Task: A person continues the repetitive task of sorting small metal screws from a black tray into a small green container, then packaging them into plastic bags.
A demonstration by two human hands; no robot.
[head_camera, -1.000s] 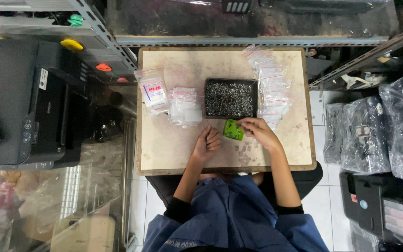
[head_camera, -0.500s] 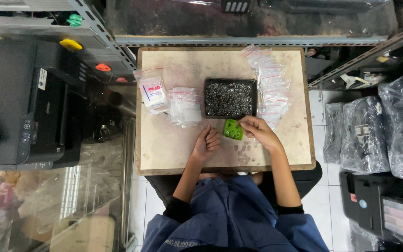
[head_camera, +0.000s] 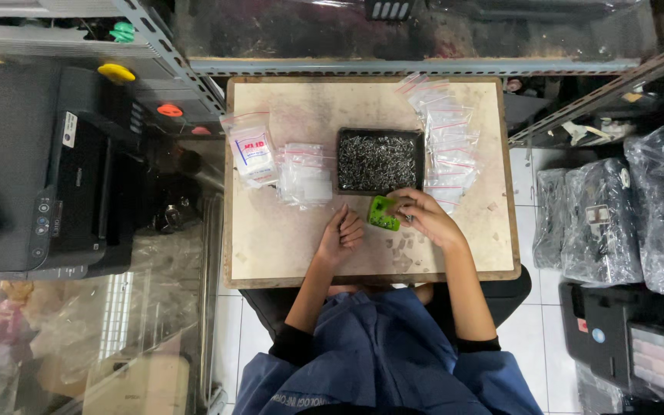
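I sit at a small beige table (head_camera: pixel 270 246). A black tray (head_camera: pixel 379 160) full of small metal screws lies at its middle. Just in front of it sits a small green block (head_camera: pixel 382 213). My right hand (head_camera: pixel 423 217) rests against the block's right side, fingers bent over it and pinched on something small. My left hand (head_camera: pixel 341 234) lies on the table to the left of the block, fingers curled, holding nothing that I can see. A few small pieces lie on the table (head_camera: pixel 403 250) below the block.
A row of small clear zip bags (head_camera: pixel 447 146) lies right of the tray, a pile of them (head_camera: pixel 305 173) to its left, and a larger bag with a label (head_camera: pixel 250 146) beyond. A black printer (head_camera: pixel 71 192) stands left; wrapped black goods (head_camera: pixel 624 215) right.
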